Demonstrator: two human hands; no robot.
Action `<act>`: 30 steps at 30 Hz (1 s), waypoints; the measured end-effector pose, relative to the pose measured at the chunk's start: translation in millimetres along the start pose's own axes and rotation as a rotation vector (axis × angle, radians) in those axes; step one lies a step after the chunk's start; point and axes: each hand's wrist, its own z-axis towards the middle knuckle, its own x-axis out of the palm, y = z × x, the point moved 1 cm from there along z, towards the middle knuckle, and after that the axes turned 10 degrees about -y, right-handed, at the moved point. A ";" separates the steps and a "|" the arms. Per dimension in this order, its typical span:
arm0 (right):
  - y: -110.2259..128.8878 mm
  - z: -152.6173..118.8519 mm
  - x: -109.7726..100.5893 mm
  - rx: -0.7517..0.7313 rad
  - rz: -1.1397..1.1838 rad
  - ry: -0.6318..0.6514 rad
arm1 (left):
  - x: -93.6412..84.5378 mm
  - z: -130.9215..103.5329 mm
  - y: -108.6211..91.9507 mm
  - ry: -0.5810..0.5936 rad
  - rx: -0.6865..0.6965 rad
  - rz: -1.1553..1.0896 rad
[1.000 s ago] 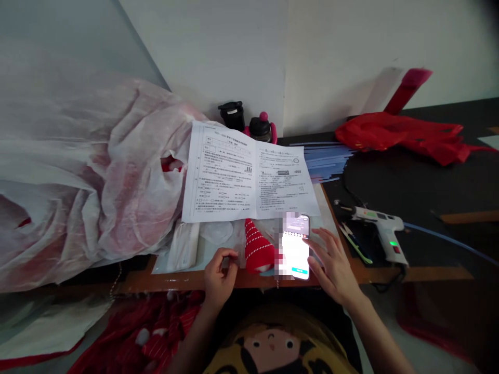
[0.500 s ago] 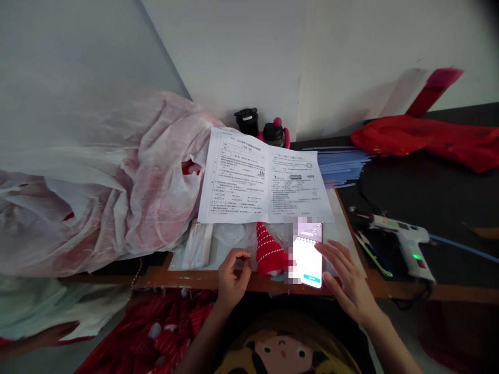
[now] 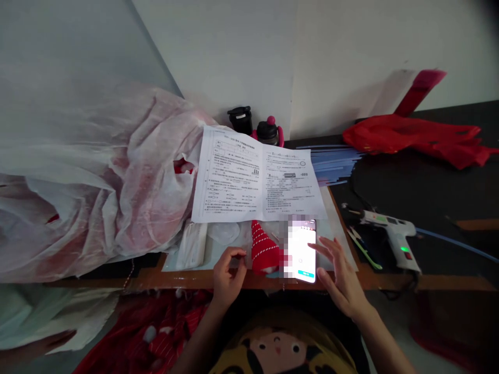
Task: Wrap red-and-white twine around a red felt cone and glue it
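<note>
A lit smartphone (image 3: pixel 302 257) lies near the table's front edge, partly covered by blurred blocks. My right hand (image 3: pixel 341 275) is beside it, fingers apart, the index fingertip on or just over the screen. To the left, a small red cone-shaped hat (image 3: pixel 263 252) with white cord stripes rests on the table, its lower right side partly pixelated. My left hand (image 3: pixel 230 275) is next to the hat, fingers curled with thumb and index tips close together; whatever is between them, if anything, is too small to make out. Behind the phone lies a printed sheet (image 3: pixel 230 176).
A white glue gun (image 3: pixel 393 234) with a green light lies at right, near thin pens (image 3: pixel 366 249). A large translucent bag (image 3: pixel 148 182) fills the left. Two bottles (image 3: pixel 240 120) stand behind the sheet, and red fabric (image 3: pixel 413 137) lies at back right. Another person's hand (image 3: pixel 58 340) shows at lower left.
The scene has shifted slightly left in view. The phone's screen content has changed, while my right finger stays at the screen and my left hand keeps its pose.
</note>
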 end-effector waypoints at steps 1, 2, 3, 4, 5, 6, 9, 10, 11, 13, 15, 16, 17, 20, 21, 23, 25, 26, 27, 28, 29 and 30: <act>0.1 -0.4 -0.7 -0.023 0.008 0.027 | 0.2 0.3 0.0 0.000 -0.002 0.002; 0.1 -0.5 -1.1 -0.041 0.007 0.051 | 0.4 0.4 0.3 0.001 -0.006 0.005; 0.0 -0.1 -0.9 -0.047 -0.001 0.067 | 0.6 0.5 0.9 0.003 -0.009 0.007; -0.2 0.7 -0.2 -0.038 -0.017 0.071 | 0.7 0.4 1.7 0.006 -0.012 0.009; -0.4 1.7 0.9 -0.017 -0.035 0.059 | 0.8 0.2 2.6 0.009 -0.015 0.009; -0.6 3.0 2.1 0.014 -0.053 0.036 | 0.7 -0.1 3.5 0.011 -0.018 0.008; -0.6 5.4 5.2 0.074 -0.093 -0.046 | 0.0 -1.0 5.1 0.021 -0.015 0.005; -0.5 5.3 5.5 0.075 -0.092 -0.058 | -0.3 -1.0 5.1 0.022 -0.011 0.006; -0.4 4.6 5.4 0.069 -0.082 -0.062 | -0.5 -1.0 4.8 0.024 -0.008 0.009; -0.7 2.1 3.9 0.047 -0.040 -0.049 | -0.5 -0.5 3.8 0.026 -0.009 0.018; -1.3 -0.7 2.0 0.019 0.002 -0.021 | -0.1 0.0 3.0 0.028 -0.012 0.024; -1.6 -1.7 1.3 0.006 0.011 -0.007 | 0.1 0.2 2.8 0.029 -0.014 0.024; -1.7 -2.1 0.9 -0.003 0.011 0.004 | 0.4 0.3 2.8 0.029 -0.017 0.024; -1.5 -0.4 1.7 0.016 -0.026 -0.007 | 0.7 -0.2 3.5 0.028 -0.022 0.019; -1.3 0.9 2.5 0.035 -0.043 -0.022 | 0.6 -0.5 3.8 0.029 -0.021 0.016; -0.7 3.4 3.9 0.067 -0.072 -0.053 | 0.3 -0.8 4.0 0.029 -0.012 0.010; -0.2 5.1 4.9 0.078 -0.096 -0.080 | 0.1 -0.8 4.0 0.031 -0.010 0.008; -0.1 5.6 5.2 0.079 -0.107 -0.092 | 0.1 -0.6 3.8 0.031 -0.012 0.010; -0.1 5.8 5.3 0.080 -0.116 -0.104 | 0.1 -0.4 3.6 0.030 -0.017 0.013; -0.1 5.9 5.2 0.083 -0.123 -0.117 | 0.2 -0.1 3.2 0.029 -0.023 0.015; -0.1 5.8 5.1 0.087 -0.127 -0.128 | 0.3 0.2 2.8 0.028 -0.027 0.016; 0.0 5.8 5.0 0.090 -0.129 -0.139 | 0.3 0.5 2.3 0.026 -0.029 0.017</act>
